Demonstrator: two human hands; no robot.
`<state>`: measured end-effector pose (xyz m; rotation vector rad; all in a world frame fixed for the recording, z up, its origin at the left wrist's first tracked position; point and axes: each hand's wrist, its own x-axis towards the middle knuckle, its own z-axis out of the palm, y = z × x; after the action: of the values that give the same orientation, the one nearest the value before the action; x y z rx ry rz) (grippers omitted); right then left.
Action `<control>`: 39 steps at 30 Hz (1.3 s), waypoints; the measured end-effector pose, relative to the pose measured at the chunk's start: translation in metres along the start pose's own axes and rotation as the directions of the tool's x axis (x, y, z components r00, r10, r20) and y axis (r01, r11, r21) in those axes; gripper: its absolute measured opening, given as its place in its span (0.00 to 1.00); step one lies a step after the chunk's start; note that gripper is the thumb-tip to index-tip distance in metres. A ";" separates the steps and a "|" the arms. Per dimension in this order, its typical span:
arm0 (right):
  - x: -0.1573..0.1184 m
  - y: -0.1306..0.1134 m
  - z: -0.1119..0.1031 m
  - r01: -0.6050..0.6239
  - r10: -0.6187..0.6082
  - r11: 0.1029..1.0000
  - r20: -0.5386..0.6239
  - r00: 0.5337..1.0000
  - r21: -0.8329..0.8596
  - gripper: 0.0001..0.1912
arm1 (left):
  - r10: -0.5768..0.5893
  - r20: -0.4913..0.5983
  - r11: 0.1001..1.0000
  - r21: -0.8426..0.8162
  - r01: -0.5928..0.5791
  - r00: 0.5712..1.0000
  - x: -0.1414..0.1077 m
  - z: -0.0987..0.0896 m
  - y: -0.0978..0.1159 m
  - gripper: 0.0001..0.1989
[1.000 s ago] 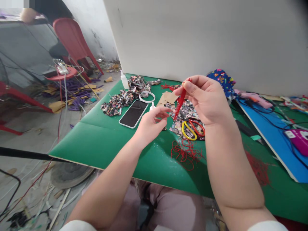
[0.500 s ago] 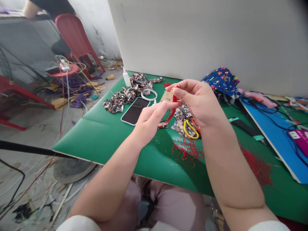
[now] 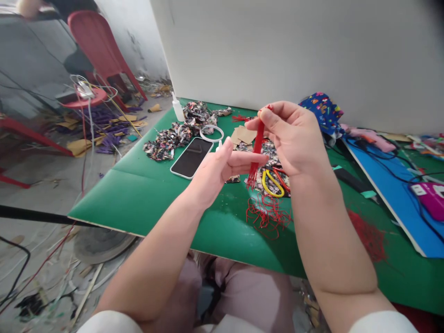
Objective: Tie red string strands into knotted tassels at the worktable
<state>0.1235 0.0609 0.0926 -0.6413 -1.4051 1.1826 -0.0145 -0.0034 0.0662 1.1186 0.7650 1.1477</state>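
A red thread tassel (image 3: 259, 138) hangs from my right hand (image 3: 289, 134), its top pinched between thumb and fingertips. Its cut ends splay out at the bottom. My left hand (image 3: 222, 164) is open beside it, thumb raised and fingers stretched level across the strands' lower part; whether they press on the strands I cannot tell. Below both hands, loose red threads (image 3: 268, 213) lie tangled on the green table (image 3: 138, 199). Scissors with one yellow and one red handle (image 3: 272, 185) rest on patterned fabric (image 3: 270, 150), their blades partly hidden.
A phone (image 3: 192, 158), a white ring (image 3: 211, 133), bunched floral fabric (image 3: 173, 141) and a white bottle (image 3: 178, 108) stand or lie left. At right are a dark cutter (image 3: 354, 181), a blue board (image 3: 385, 194) and a pink glue gun (image 3: 369, 138). A person sits beyond a red chair (image 3: 92, 41).
My right hand has risen slightly, so the tassel hangs longer and straighter. The left hand's fingers have opened and sit lower along the strands. The view has shifted a little.
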 end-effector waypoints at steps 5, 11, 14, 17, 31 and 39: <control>0.000 -0.003 -0.002 -0.018 0.017 1.000 -0.041 0.999 -0.018 0.04 | -0.049 0.013 0.999 -0.001 0.049 0.999 0.000 0.001 0.000 0.37; 0.003 -0.002 -0.005 0.022 -0.021 0.999 -0.059 0.998 0.023 0.04 | -0.062 0.045 0.998 -0.006 0.062 0.997 -0.001 0.002 0.000 0.37; 0.003 -0.003 -0.006 0.029 -0.028 0.999 -0.069 0.997 0.014 0.04 | -0.054 0.065 0.998 -0.019 0.056 0.996 -0.001 0.002 0.000 0.36; 0.003 -0.004 -0.007 0.036 -0.035 0.999 -0.081 0.996 0.011 0.06 | -0.058 0.081 0.998 -0.023 0.060 0.995 -0.002 0.003 0.000 0.36; 0.006 -0.006 -0.015 0.081 -0.090 0.995 -0.157 0.984 -0.060 0.05 | -0.107 0.155 0.992 -0.046 0.115 0.982 -0.003 0.003 -0.003 0.34; 0.005 -0.012 -0.018 0.077 -0.090 0.994 -0.165 0.982 -0.083 0.05 | -0.111 0.152 0.993 -0.021 0.116 0.982 -0.004 0.006 -0.004 0.34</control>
<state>0.1427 0.0669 0.1025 -0.7120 -1.3252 0.9885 -0.0088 -0.0095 0.0635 1.1092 0.6834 0.9646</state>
